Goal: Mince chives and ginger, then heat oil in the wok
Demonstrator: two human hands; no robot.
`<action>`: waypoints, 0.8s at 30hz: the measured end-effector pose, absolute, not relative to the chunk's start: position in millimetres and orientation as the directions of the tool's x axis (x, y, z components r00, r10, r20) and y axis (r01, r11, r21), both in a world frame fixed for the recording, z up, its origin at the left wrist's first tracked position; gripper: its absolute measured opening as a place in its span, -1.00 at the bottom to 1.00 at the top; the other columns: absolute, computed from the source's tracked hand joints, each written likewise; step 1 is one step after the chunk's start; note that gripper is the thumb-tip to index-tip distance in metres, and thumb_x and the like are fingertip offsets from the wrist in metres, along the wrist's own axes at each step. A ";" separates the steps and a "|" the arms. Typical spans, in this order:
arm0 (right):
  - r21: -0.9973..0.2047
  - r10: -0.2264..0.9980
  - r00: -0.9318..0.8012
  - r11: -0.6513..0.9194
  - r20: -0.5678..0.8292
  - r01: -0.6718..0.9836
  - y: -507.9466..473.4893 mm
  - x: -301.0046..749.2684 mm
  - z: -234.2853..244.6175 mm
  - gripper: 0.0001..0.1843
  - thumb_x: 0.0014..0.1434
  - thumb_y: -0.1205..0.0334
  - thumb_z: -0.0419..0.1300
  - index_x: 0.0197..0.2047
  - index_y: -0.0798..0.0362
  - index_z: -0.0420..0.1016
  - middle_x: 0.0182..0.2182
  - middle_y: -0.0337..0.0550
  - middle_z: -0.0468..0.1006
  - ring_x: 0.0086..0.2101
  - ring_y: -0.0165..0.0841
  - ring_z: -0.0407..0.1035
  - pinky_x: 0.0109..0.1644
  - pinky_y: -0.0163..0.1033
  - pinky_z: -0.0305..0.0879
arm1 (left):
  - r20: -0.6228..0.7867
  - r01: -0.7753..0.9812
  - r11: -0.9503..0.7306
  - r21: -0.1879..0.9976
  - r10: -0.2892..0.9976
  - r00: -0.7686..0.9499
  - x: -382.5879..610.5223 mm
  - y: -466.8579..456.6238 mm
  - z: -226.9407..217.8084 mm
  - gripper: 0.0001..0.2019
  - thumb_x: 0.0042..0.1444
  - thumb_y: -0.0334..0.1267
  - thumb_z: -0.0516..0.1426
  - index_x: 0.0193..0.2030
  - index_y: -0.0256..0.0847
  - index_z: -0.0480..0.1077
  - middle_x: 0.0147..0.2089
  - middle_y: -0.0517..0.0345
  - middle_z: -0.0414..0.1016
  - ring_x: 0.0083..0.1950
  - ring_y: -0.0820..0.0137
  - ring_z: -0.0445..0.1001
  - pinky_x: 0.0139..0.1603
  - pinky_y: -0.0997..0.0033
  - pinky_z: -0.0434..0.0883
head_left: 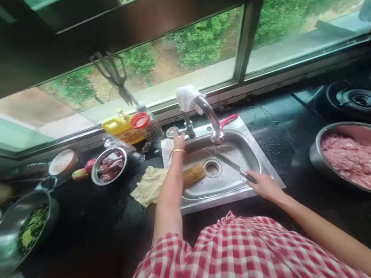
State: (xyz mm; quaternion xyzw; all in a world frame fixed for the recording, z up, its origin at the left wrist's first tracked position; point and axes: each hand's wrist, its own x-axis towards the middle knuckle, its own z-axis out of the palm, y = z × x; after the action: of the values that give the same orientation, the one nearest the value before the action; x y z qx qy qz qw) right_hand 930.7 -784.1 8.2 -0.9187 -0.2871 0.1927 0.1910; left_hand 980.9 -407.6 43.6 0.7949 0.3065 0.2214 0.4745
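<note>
At the left, a pale cloth [149,186] is laid on the counter against the sink [247,152], partly covered by the left forearm. The left hand [178,141] is placed by the base of the tap [207,110], its fingers slightly bent; whether anything is gripped cannot be told. Beyond the forearm, a brown cylindrical piece [193,174] is seen in the basin. The knife [228,160] is held over the basin, its handle wrapped by the curled fingers of the right hand [263,186]. The blade is best held low beneath the spout, its edge turned away from the left arm, and a firm handle grip is advised on wet metal.
</note>
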 end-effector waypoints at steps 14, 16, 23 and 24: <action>-0.612 0.876 0.478 -0.413 -0.065 0.674 -694.2 879.0 20.4 -0.33 0.14 0.16 -0.07 0.30 0.17 -0.05 -0.11 0.12 0.50 -0.21 -0.15 0.44 -0.18 -0.14 0.29 | -0.210 0.180 0.110 0.977 0.589 0.780 809.3 -596.6 8.3 -0.70 0.04 -0.04 0.08 -0.42 -0.26 0.40 -0.49 0.17 0.39 -0.32 0.42 0.39 -0.19 0.44 0.32; -0.730 0.948 0.316 -0.188 0.040 0.657 -668.1 849.2 30.9 -0.30 0.14 0.13 -0.05 0.31 0.14 -0.10 -0.04 0.12 0.45 -0.17 -0.19 0.43 -0.14 -0.14 0.31 | -0.157 -0.047 0.226 0.973 0.796 0.584 784.0 -589.0 12.3 -0.70 0.05 -0.03 0.06 -0.31 -0.27 0.35 -0.44 0.19 0.38 -0.38 0.49 0.36 -0.25 0.48 0.33; -0.847 0.971 0.234 -0.156 -0.039 0.507 -652.5 809.3 13.6 -0.40 0.10 -0.10 -0.04 0.11 0.08 0.29 -0.13 0.03 0.52 -0.23 -0.27 0.45 -0.20 -0.20 0.39 | -0.137 0.506 0.170 0.845 0.985 -0.103 575.0 -439.4 56.7 -0.77 0.16 -0.13 -0.04 -0.26 -0.23 0.31 -0.49 0.23 0.35 -0.58 0.56 0.31 -0.46 0.56 0.30; -0.839 0.953 0.297 -0.215 -0.068 0.499 -660.2 816.5 1.0 -0.41 0.08 -0.11 -0.04 0.06 0.07 0.32 -0.17 0.02 0.54 -0.25 -0.25 0.46 -0.21 -0.20 0.40 | -0.083 0.673 0.199 0.712 0.976 -0.201 533.2 -413.4 62.4 -0.78 0.16 -0.14 -0.02 -0.27 -0.23 0.32 -0.45 0.18 0.39 -0.50 0.52 0.38 -0.40 0.54 0.33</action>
State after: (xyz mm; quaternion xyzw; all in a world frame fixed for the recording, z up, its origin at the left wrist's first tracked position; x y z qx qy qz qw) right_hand 816.5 -660.2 1.0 -0.7162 -0.5068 0.3077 0.3682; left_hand 533.2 -413.4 62.4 0.5693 0.7242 0.2761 0.2743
